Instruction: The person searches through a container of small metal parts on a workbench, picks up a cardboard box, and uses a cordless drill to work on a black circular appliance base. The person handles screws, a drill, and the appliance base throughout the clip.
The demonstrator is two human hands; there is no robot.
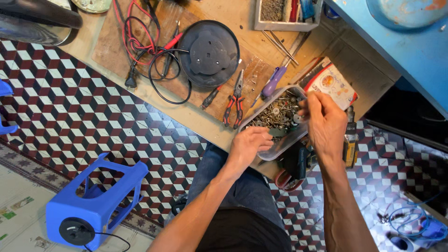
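Left hand (249, 144) pinching small dark part over clear tub (280, 119) of screws; right hand (326, 122) at 3 o'clock, fingertips closed picking. Best steadying tub, sifting slowly.

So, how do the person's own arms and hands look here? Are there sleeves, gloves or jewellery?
Both forearms are bare to the frame edge, lean, with no sleeves showing. The left hand and right hand have no gloves, and no rings, watch or bracelets are visible.
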